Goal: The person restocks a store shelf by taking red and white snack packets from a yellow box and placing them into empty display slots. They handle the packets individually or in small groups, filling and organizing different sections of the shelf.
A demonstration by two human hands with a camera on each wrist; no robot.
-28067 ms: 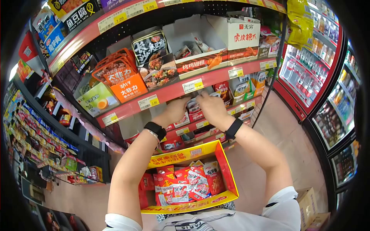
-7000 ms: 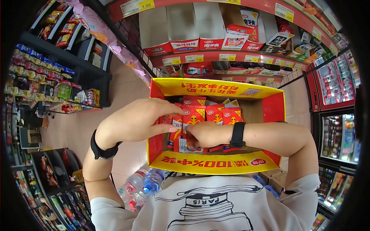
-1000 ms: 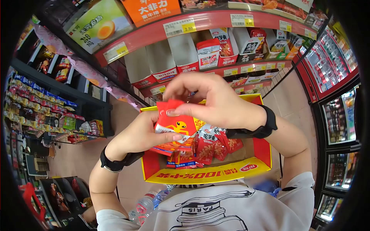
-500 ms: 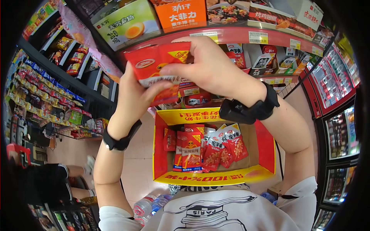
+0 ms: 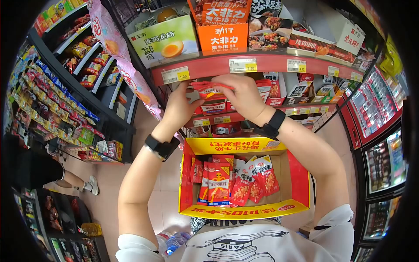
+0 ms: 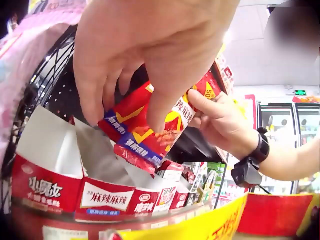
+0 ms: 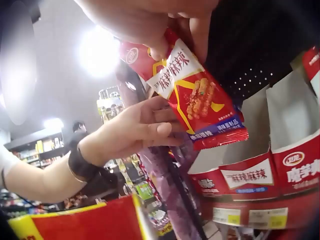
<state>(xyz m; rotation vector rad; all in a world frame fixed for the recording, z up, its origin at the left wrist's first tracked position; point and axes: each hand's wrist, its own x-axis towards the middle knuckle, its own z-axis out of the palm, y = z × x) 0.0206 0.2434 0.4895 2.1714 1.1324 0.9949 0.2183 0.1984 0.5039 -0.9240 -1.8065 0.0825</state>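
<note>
Red snack packets (image 5: 212, 89) are held together between both hands just under the upper shelf's price rail. The left hand (image 5: 180, 105) pinches their lower end between thumb and fingers; in the left wrist view this hand (image 6: 150, 55) hangs over the packets (image 6: 145, 130). On the other side, the right hand (image 5: 244, 96) grips the opposite end, also seen as the right hand (image 7: 160, 25) on the packet (image 7: 195, 95). Below the packets stands a white-and-red shelf box (image 6: 107, 197). Under the forearms, a yellow-and-red carton (image 5: 294, 183) holds several red packets (image 5: 218, 181).
The upper shelf rail (image 5: 209, 65) runs just above the hands, with snack boxes (image 5: 168, 41) on it. A pink hanging package (image 5: 137, 87) is at the left. Bottles (image 5: 176, 242) lie below the carton; a person's leg (image 5: 72, 179) shows at far left.
The hands with the packets have risen from the carton, then moved forward to the shelf. The packets have turned edge-on in the head view, and the carton has come fully into sight.
</note>
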